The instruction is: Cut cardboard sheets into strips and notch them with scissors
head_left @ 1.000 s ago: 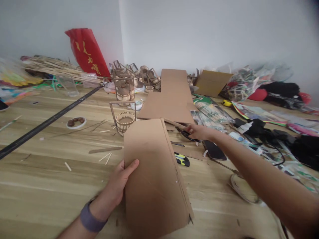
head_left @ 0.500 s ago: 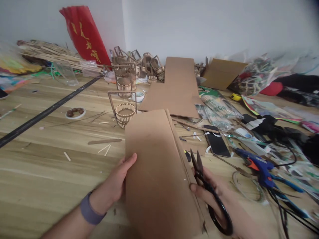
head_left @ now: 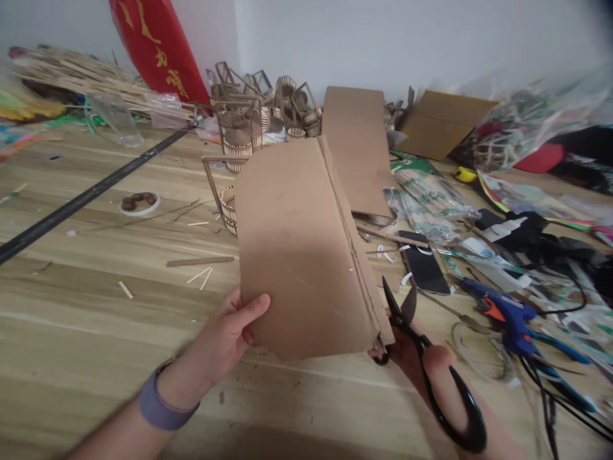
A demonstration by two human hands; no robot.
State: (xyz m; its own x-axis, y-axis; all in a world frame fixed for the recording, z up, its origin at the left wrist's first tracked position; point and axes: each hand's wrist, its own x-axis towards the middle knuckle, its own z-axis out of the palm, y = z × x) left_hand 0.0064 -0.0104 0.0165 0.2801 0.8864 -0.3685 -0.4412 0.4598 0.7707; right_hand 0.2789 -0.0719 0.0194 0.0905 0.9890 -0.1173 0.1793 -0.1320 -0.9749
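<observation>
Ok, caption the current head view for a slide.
The left hand grips a cardboard piece while the right hand holds black-handled scissors, blades parted, beside its edge.

a tilted brown cardboard piece (head_left: 297, 255), creased along its right side; black-handled scissors (head_left: 405, 324), blades parted, beside its lower right corner.

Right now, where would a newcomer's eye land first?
On the brown cardboard piece at centre, its left edge in the left hand. Next, the black scissors, blades parted, in the right hand by the cardboard's lower-right corner. Then the red gold-lettered bag at upper left and the blue glue gun at right.
</observation>
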